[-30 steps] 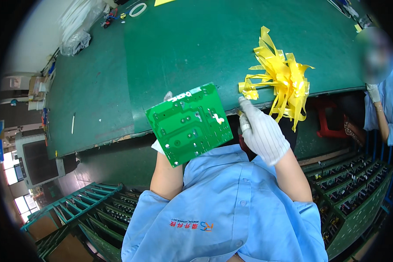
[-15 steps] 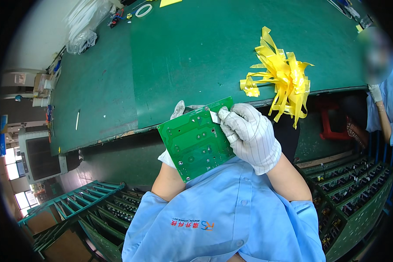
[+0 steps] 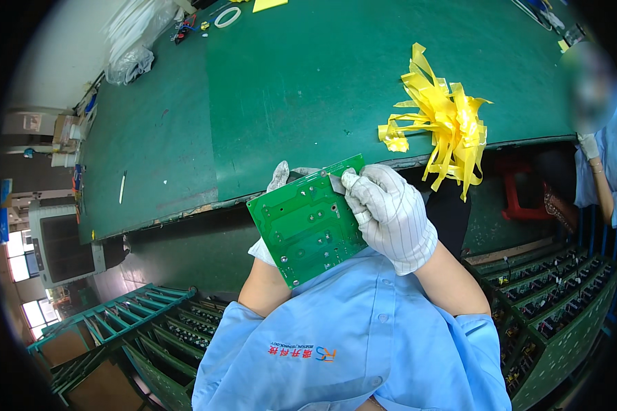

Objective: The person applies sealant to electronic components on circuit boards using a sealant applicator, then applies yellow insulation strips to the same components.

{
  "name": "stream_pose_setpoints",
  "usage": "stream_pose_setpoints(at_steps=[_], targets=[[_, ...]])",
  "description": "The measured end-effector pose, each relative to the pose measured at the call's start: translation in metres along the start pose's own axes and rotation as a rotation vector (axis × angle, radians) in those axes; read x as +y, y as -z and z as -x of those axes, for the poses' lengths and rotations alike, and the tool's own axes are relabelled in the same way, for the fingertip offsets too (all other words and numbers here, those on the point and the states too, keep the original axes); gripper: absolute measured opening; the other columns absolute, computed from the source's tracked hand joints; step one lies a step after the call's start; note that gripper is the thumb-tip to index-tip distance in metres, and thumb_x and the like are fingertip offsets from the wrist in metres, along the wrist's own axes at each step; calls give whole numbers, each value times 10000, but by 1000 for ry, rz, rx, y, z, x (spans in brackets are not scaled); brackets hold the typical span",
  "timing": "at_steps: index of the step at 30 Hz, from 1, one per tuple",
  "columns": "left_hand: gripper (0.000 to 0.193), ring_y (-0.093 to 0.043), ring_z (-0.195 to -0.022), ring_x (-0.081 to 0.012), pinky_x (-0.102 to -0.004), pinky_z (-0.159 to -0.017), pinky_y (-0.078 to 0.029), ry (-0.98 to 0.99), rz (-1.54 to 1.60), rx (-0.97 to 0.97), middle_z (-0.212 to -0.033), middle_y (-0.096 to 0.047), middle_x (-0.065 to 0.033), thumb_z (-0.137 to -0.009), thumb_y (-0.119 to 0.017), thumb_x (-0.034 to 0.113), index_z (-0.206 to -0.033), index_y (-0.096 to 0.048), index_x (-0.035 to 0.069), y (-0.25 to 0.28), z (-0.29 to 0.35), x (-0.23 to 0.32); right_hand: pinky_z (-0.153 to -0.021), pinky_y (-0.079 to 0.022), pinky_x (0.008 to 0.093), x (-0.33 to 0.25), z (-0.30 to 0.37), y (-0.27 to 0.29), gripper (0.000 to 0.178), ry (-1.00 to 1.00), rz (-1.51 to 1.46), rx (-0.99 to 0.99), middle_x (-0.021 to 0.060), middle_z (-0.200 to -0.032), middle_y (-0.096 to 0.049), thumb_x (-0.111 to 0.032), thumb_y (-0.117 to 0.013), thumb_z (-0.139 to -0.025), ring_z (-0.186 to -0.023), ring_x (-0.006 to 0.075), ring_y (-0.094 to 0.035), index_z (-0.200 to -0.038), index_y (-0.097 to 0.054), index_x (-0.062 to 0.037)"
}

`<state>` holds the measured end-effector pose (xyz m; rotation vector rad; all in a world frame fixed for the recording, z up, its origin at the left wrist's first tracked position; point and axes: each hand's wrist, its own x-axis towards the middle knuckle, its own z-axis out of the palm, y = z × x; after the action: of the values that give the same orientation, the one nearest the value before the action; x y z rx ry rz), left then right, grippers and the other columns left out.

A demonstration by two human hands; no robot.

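Observation:
A green circuit board (image 3: pixel 301 222) is held tilted in front of my chest, its face with solder joints turned up. My left hand (image 3: pixel 279 177), in a white glove, grips it from behind. The board hides most of that hand; only fingertips at its far edge and the cuff at its left show. My right hand (image 3: pixel 394 216), in a striped white glove, is closed in a pinch on a small flat blade-like metal piece (image 3: pixel 337 183). The tip of this piece lies at the board's upper right, by a solder joint near the far edge.
Beyond the board is a green worktable (image 3: pixel 288 103). Yellow tape strips (image 3: pixel 452 123) hang in a bunch over its edge. A white tape roll (image 3: pixel 227 18) lies at the back. Racks of boards (image 3: pixel 562 294) flank me. Another person's gloved hand (image 3: pixel 588 145) shows at right.
The board and both hands have shifted very slightly. My right hand still pinches the metal piece at nearly the same spot on the board.

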<state>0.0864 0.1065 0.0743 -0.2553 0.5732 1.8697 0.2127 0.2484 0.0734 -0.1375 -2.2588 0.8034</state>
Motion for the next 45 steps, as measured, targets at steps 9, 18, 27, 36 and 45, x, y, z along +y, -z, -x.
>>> stream_pose_setpoints(at_steps=[9,18,27,36,45], targets=[[453,-709,-922,-299,-451,-814,-600,44,76,36,-1036,-714,-173,-994,-482,465,-1059,-677,61,-18,4,-5,-563,-531,349,9,2,-4,374,44,-6,61,105,-958,-632,-99,-742,-787,-824,270,-666,-1149,-651,-70],[500,-709,-904,-300,-445,-787,-601,63,53,39,-1021,-719,-168,-989,-473,494,-1054,-689,48,-10,0,-3,-541,-532,347,4,-7,10,547,-35,-11,-139,104,-965,-610,-101,-660,-826,-766,258,-647,-1366,-571,-98],[551,-695,-972,-314,-463,-849,-579,51,-70,-58,-1115,-697,-192,-994,-458,522,-1135,-660,29,20,-15,6,-634,-552,404,14,-4,10,488,-191,-53,-130,181,-1034,-581,-97,-604,-870,-820,333,-643,-1355,-573,-133],[698,-621,-1148,-380,-560,-951,-523,31,97,-143,-1334,-582,-223,-957,-435,629,-1373,-540,78,-1,-8,39,-636,-550,397,56,27,0,487,-434,529,-369,191,-922,-576,-51,-579,-860,-779,318,-658,-1344,-530,-36],[710,-627,-1135,-380,-548,-968,-513,-174,-39,-298,-1328,-593,-208,-960,-430,635,-1391,-532,81,-42,-51,61,-611,-547,478,48,40,21,414,-501,102,-453,252,-859,-612,-127,-512,-915,-722,406,-658,-1304,-458,4]])
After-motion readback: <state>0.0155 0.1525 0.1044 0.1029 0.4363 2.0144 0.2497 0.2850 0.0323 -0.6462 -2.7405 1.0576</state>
